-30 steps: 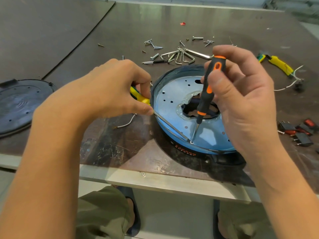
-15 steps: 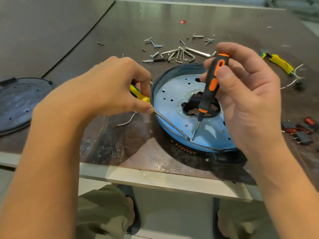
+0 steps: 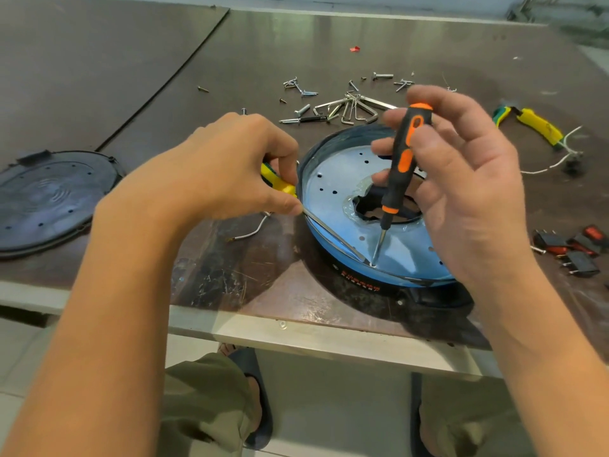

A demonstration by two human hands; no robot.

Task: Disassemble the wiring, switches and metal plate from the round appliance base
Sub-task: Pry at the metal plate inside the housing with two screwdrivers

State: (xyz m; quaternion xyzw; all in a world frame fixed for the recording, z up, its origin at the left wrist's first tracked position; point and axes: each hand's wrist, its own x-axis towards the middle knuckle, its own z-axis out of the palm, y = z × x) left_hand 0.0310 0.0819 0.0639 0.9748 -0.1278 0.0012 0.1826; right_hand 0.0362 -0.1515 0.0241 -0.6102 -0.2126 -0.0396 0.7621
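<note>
- The left hand (image 3: pixel 224 169) is curled round a yellow-handled screwdriver (image 3: pixel 280 186). The thumb and forefinger pinch it where the handle meets the shaft.
- Its thin metal shaft runs from the left thumb down and toward the right hand, across the near edge of the metal plate (image 3: pixel 329 183).
- The right hand (image 3: pixel 461 196) pinches an orange-and-black screwdriver (image 3: pixel 402 163) between thumb and fingertips. The tool stands nearly upright, and the other fingers are loosely spread behind it.
- The tip of that screwdriver rests on the plate near its front rim, just beside the end of the other shaft.
- The round appliance base (image 3: pixel 359 282) sits between the two hands on the worktable (image 3: pixel 263 328), mostly under the right hand. Its black wall has red lettering at the front.
- The metal plate lies inside the base, pale blue, dotted with small holes and with a ragged central opening (image 3: pixel 372 206) below the right fingers.
- A short white wire (image 3: pixel 251 233) lies on the table under the left hand.
- Beyond both hands lie loose screws (image 3: pixel 300 89) and a bunch of hex keys (image 3: pixel 349 108).
- Outside the left hand lies a round black cover (image 3: pixel 49 196).
- Outside the right hand lie red and black rocker switches (image 3: pixel 573 252), and farther off a yellow-sleeved wire (image 3: pixel 538 130).
</note>
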